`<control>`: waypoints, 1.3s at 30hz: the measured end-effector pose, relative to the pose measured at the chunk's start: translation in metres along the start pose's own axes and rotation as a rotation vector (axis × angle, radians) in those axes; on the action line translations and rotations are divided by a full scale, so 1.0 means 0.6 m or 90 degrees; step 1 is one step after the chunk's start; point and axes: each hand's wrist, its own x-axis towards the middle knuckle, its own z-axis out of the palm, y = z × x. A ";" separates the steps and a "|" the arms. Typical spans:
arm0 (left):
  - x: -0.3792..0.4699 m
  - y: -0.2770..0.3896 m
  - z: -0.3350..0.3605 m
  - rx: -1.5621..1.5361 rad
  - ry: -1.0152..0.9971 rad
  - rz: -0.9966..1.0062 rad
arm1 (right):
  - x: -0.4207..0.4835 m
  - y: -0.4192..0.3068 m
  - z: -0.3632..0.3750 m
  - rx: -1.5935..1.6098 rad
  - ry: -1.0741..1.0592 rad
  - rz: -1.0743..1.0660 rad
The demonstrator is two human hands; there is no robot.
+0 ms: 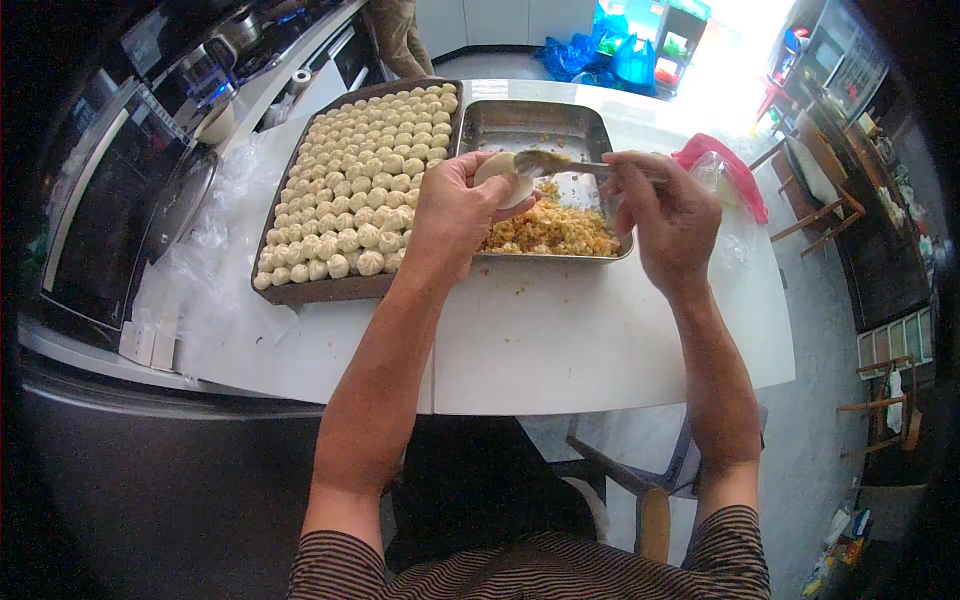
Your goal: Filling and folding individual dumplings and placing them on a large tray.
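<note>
My left hand [461,202] holds a round dough wrapper [514,193] between thumb and fingers, above the near left corner of a steel pan. In my right hand [664,206] is a metal spoon [581,166], its bowl at the upper edge of the wrapper with some filling on it. Crumbly yellow-orange filling [559,231] lies in the near part of the rectangular stainless steel pan [536,116]. To the left, a large dark tray [330,291] carries close rows of pleated stuffed buns [360,176]. My left hand and forearm hide the tray's near right corner.
Beneath everything is a white table [555,337] with scattered crumbs. Clear plastic sheeting [202,277] lies left of the tray; a pink cloth [724,169] and a clear bag [731,232] lie at the right. Another person [394,37] stands beyond the table. A chair [652,480] stands under the near edge.
</note>
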 end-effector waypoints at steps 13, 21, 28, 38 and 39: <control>0.000 0.007 -0.007 -0.076 0.018 -0.008 | 0.012 0.056 -0.001 -0.181 -0.040 0.141; 0.003 0.005 -0.009 -0.073 0.011 -0.009 | 0.014 0.050 -0.010 -0.110 -0.050 0.251; 0.004 0.003 -0.012 -0.052 0.007 -0.012 | 0.020 0.038 -0.022 -0.002 0.051 0.289; -0.001 0.009 -0.007 -0.121 -0.061 -0.091 | 0.007 0.017 -0.011 0.051 0.023 0.114; -0.001 0.008 -0.009 -0.133 -0.078 -0.086 | 0.005 0.015 -0.008 0.052 0.023 0.114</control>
